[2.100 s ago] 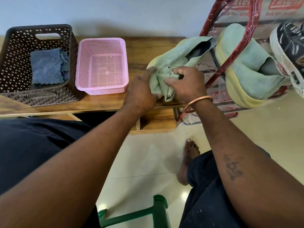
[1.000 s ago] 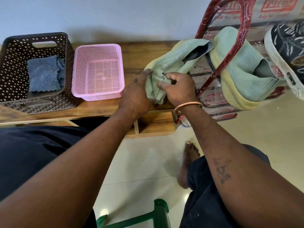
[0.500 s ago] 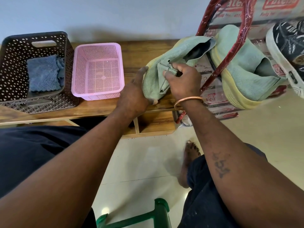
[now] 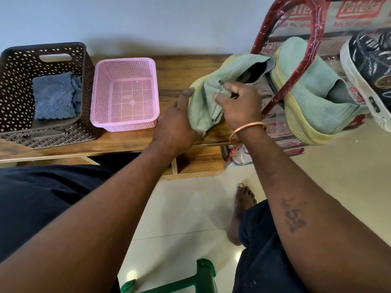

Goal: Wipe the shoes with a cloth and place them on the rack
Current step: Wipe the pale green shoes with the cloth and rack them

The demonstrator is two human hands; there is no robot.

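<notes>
A pale green knit shoe (image 4: 237,65) with a yellow sole lies on the wooden table (image 4: 175,68), its opening toward the rack. My left hand (image 4: 175,123) grips its toe end from the left. My right hand (image 4: 239,104) pinches a crumpled green cloth (image 4: 203,115) against the shoe's front; the cloth hangs over the toe. The matching green shoe (image 4: 313,98) sits on the red-framed rack (image 4: 293,79) at the right, next to a black sneaker (image 4: 370,64) with a white sole.
A brown perforated basket (image 4: 14,85) at the far left holds a folded blue cloth (image 4: 55,96). A pink basket (image 4: 124,123) stands beside it with nothing inside. Below are a tiled floor, a bare foot (image 4: 243,199) and a green stool (image 4: 203,271).
My right hand has slid the green cloth up the shoe from the toe end toward the opening. My left hand has stayed on the toe. The shoes on the rack have not moved.
</notes>
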